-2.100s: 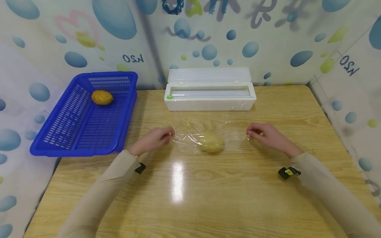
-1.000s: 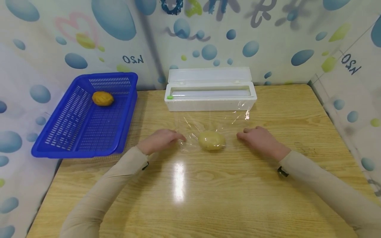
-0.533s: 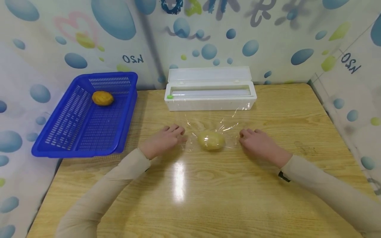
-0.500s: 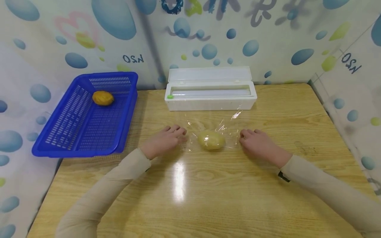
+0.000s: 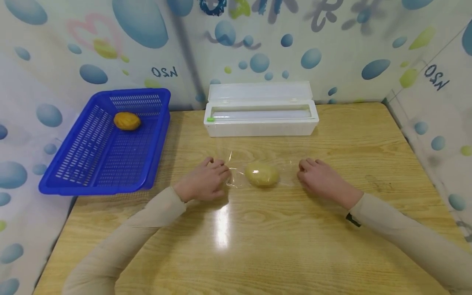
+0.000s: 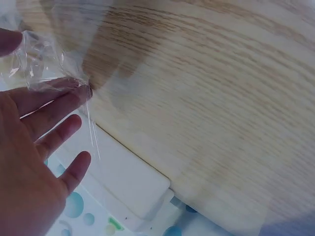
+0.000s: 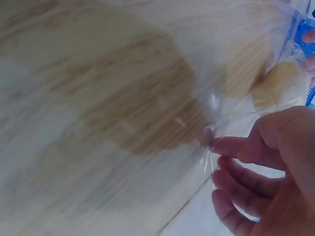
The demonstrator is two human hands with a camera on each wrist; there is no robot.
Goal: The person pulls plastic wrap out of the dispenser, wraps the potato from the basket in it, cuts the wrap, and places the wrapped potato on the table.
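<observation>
The fruit (image 5: 262,174) lies on the desk (image 5: 258,246) between your hands, apparently under the clear film (image 5: 234,180). Your right hand (image 5: 325,180) pinches the film between thumb and forefinger; your left hand (image 5: 204,180) has its fingers spread and thumb apart, with film just against the fingertips, so that looks like your weaker side. Pulling from the right could drag the sheet off those fingertips, or roll the fruit off-centre, since it is rounded and neither hand braces it. The film is creased by your left hand; slack there could make it cling to itself. It seems to run back to the box (image 5: 259,130); if so, a hard tug could shift that.
</observation>
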